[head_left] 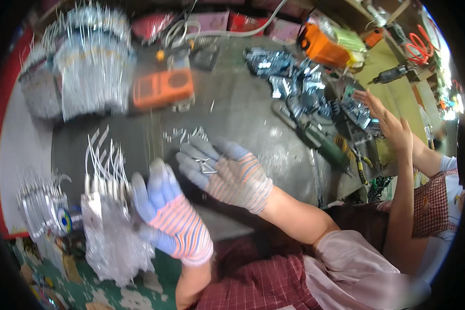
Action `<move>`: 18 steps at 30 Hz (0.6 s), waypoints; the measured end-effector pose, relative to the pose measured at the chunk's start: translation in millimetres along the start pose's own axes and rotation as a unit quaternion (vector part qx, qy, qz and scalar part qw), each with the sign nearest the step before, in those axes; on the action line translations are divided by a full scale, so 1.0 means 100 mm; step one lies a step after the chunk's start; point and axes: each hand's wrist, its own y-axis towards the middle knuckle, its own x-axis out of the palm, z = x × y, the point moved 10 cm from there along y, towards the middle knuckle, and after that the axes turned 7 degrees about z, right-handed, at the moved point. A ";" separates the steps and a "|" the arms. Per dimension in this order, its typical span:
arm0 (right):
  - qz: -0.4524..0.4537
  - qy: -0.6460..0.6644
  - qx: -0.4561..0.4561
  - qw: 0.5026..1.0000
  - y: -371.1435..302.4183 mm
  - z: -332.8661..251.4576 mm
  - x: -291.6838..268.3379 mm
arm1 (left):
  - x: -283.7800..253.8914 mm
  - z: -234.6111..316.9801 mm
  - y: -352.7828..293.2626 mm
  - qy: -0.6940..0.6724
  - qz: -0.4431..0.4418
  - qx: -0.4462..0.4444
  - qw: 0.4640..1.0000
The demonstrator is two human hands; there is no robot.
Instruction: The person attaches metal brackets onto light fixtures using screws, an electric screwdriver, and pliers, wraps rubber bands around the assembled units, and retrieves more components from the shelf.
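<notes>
My right hand (232, 178), in a striped knit glove with grey fingers, is palm up with its fingers stretched out. A few small silvery metal pins (205, 166) lie loose on the fingers. Just beyond the fingertips, several similar small metal pieces (183, 136) are scattered on the dark worktable (232, 111). To the left, my left hand (173, 214), in a striped glove with bluish fingers, has its fingers extended and shows no object. Beside it stands a clear plastic bag (113, 240) with white-wired metal parts (106, 181) sticking out of the top.
An orange multimeter-like device (163, 88) lies beyond my hands, beside stacked bagged wired parts (93, 72). At right are a green power tool (323, 144), yellow-black pliers (359, 168) and dark shiny packets (274, 62). A co-worker's hands (390, 124) reach in from the right.
</notes>
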 end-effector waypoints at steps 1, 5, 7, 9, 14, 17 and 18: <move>-0.036 0.006 -0.044 0.998 0.01 -0.20 0.18 | -0.06 0.06 0.00 -0.018 -0.067 0.026 0.997; -0.030 -0.064 -0.155 0.985 0.00 -0.98 0.53 | -0.38 -0.24 -0.09 0.204 0.006 0.005 0.979; 0.102 -0.118 -0.258 0.954 0.04 -1.53 0.40 | -0.24 -0.38 -0.17 0.369 -0.007 -0.001 0.929; 0.080 -0.134 -0.249 0.956 0.00 -1.73 0.65 | -0.17 -0.43 -0.23 0.450 -0.094 0.025 0.888; 0.134 -0.194 -0.233 0.943 0.32 -2.26 0.78 | 0.12 -0.43 -0.18 0.511 -0.193 0.133 0.827; 0.095 -0.173 -0.197 0.960 0.64 -2.45 0.90 | 0.23 -0.39 -0.14 0.521 -0.192 0.106 0.825; 0.093 -0.205 -0.186 0.956 0.74 -2.48 0.94 | 0.23 -0.35 -0.15 0.519 -0.192 0.115 0.825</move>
